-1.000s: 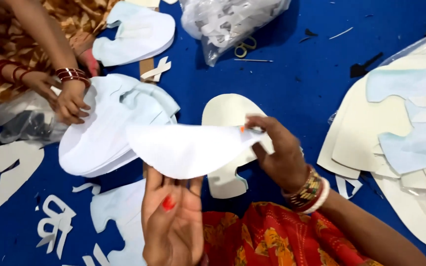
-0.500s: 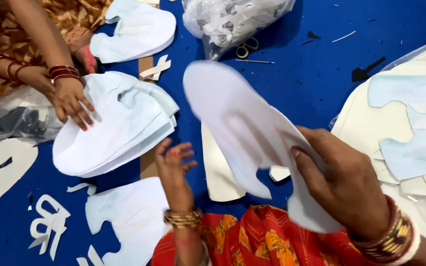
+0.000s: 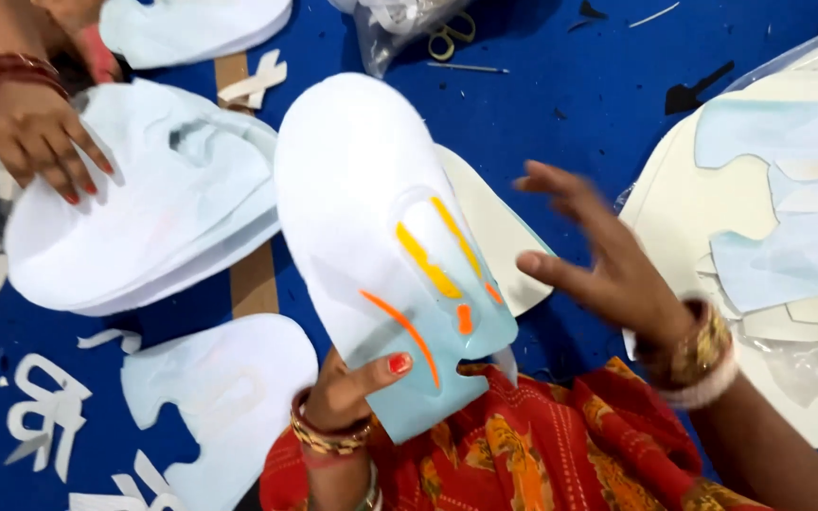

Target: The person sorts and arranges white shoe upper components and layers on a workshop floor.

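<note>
My left hand grips the lower edge of a large white shoe-shaped cut-out sheet, holding it up tilted over the blue surface. Fingers show orange through slots in its pale blue end. My right hand hovers just to the right of the sheet with fingers spread, holding nothing. A cream cut-out lies partly hidden under the held sheet.
Another person's hand rests on a stack of white cut-outs at left. More cut-outs lie at lower left, top and right. Scissors lie by a plastic bag. White paper scraps lie on the blue surface.
The sheet passed from my right hand to my left hand, which now holds its lower end. My right hand let go and opened beside it. The other person's hand stayed on the stack.
</note>
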